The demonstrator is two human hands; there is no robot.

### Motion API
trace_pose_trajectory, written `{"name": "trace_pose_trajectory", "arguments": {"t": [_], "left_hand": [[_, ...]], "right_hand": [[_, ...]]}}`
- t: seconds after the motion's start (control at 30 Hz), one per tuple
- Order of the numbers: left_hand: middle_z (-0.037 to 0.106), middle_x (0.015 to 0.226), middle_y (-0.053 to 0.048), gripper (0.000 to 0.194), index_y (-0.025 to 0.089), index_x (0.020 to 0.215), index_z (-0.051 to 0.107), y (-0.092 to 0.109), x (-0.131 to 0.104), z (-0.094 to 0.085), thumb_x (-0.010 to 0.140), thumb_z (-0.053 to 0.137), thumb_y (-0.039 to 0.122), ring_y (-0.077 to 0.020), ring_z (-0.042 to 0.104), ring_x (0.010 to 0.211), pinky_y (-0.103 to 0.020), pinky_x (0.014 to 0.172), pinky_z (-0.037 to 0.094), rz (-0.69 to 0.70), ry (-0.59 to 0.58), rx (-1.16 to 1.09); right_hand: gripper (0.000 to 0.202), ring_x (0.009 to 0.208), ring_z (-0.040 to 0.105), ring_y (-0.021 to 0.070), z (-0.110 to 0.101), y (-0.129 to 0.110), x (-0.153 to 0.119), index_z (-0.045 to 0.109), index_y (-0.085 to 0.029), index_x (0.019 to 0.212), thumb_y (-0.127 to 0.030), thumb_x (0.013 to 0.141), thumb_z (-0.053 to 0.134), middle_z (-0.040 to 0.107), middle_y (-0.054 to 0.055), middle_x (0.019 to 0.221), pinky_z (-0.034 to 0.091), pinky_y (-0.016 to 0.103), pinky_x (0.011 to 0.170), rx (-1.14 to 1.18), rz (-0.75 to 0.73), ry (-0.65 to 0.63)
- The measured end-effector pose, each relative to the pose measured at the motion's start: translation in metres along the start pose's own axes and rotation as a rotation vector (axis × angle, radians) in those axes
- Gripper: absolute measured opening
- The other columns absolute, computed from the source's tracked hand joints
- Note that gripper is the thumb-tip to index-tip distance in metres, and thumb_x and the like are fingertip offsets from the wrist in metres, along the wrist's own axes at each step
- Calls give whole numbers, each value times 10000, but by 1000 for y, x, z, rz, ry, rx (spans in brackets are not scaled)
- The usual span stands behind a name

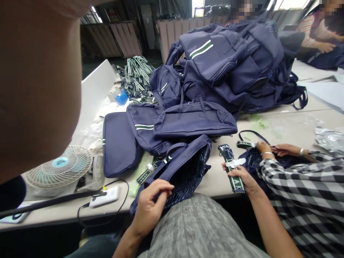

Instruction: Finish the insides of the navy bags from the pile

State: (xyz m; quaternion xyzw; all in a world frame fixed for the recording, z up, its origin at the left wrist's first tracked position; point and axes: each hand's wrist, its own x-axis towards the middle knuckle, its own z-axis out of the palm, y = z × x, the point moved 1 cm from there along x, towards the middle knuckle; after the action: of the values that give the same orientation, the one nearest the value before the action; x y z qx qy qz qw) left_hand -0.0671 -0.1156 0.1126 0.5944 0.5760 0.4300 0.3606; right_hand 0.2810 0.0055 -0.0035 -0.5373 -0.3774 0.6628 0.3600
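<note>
My left hand (pixel 152 201) is closed on the near edge of a navy bag (pixel 178 161), whose zip opening gapes and shows a patterned lining. The bag lies tilted at the table's front edge, against my lap. In my right hand (pixel 243 177) is a folded webbing strap (pixel 230 157), dark green and navy with white lettering, bound by a white band. My fingers wrap round its lower half, right of the bag and apart from it. Another lettered strap (pixel 145 173) lies beside the open bag, on its left.
A large heap of navy bags (pixel 215 57) fills the table's back. Lettered straps (pixel 138 73) are piled at back left. A fan (pixel 60 163) and white power bank (pixel 104 197) with cable sit left. At right, a co-worker's hands (pixel 276 148) handle another bag. Blurred skin (pixel 40 79) blocks the upper left.
</note>
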Motion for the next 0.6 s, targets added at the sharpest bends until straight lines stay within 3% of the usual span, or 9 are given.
{"name": "trace_pose_trajectory", "arguments": {"t": [0.07, 0.13, 0.2, 0.3, 0.37, 0.47, 0.6], "left_hand": [[639, 1123, -77, 251, 229, 1116, 660, 8, 14, 32, 892, 551, 259, -187, 628, 979, -321, 867, 535, -2, -163, -122], [525, 1356, -113, 559, 224, 1339, 513, 8, 32, 62, 810, 681, 289, -249, 534, 1208, -404, 1039, 458, -5, -173, -190], [512, 1376, -149, 714, 182, 1390, 439, 5, 47, 87, 761, 739, 339, -284, 500, 1257, -451, 1092, 404, -97, -255, -346], [616, 1234, -174, 597, 126, 1267, 516, 2, 56, 109, 772, 722, 390, -297, 592, 1143, -459, 1030, 454, -300, -422, -649], [629, 1222, -163, 668, 149, 1283, 489, 1, 57, 112, 714, 782, 340, -296, 603, 1130, -444, 1008, 471, -379, -400, -750], [549, 1349, -139, 905, 253, 1421, 313, 0, 57, 110, 667, 813, 250, -288, 545, 1223, -422, 1001, 483, -345, -264, -816], [467, 1430, -129, 779, 267, 1415, 302, -3, 61, 106, 759, 723, 264, -255, 499, 1275, -381, 1042, 457, -208, -85, -735]], "right_hand": [[459, 672, 553, 160, 17, -14, -20, 705, -114, 999, -202, 551, 660, 666, 62, 769, 407, 249, 595, -7, 15, -189], [447, 619, 535, 148, 37, -23, -32, 703, -92, 990, -170, 553, 654, 659, 53, 694, 387, 244, 573, -29, 55, -375], [370, 579, 529, 137, 55, -26, -39, 710, -83, 908, -135, 545, 659, 662, 51, 667, 370, 234, 543, -31, 97, -493], [237, 573, 551, 135, 72, -22, -42, 704, -88, 767, -104, 533, 669, 668, 43, 657, 396, 231, 549, 23, 125, -553], [168, 579, 567, 136, 79, -16, -41, 697, -83, 700, -96, 535, 668, 669, 43, 645, 421, 235, 572, 41, 105, -568], [164, 555, 576, 138, 90, -6, -39, 695, -78, 683, -92, 522, 667, 672, 50, 620, 421, 231, 551, 80, 122, -583], [327, 502, 567, 129, 109, 11, -33, 703, -86, 821, -115, 501, 645, 677, 48, 591, 392, 207, 495, 231, 280, -608]]}}
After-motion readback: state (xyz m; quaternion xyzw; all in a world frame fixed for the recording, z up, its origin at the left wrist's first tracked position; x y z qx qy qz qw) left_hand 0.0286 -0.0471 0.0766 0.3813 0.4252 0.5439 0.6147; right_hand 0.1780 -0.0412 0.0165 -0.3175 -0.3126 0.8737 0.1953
